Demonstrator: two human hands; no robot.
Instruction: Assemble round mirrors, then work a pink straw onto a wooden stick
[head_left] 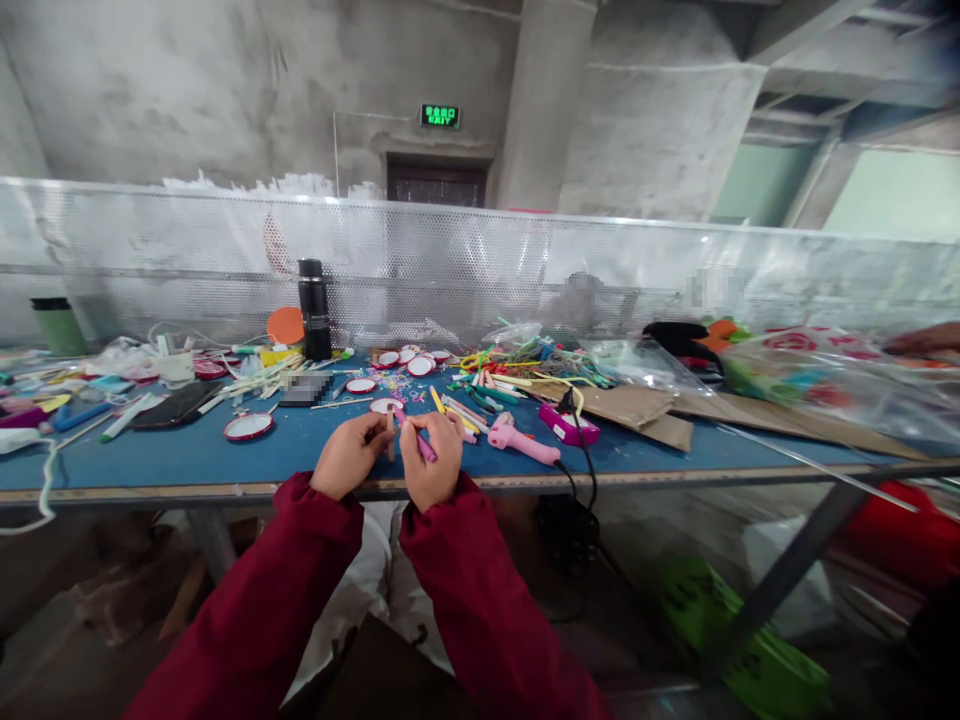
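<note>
My left hand [349, 455] is closed around a short wooden stick [391, 438] held upright over the front edge of the blue table [195, 455]. My right hand [433, 458] is closed on a pink stick [421, 440] that slants toward the left hand. Both hands sit close together, almost touching, with dark red sleeves behind them. A pink glue gun [519, 441] lies just right of my right hand, its black cord running off the table edge.
Round red-rimmed discs [248, 426] lie left and behind the hands. Coloured sticks [480, 395] are heaped at centre, cardboard [637, 408] and plastic bags [817, 375] to the right. A black flask [314, 309] and a black phone [176, 406] stand further left. A perforated metal screen backs the table.
</note>
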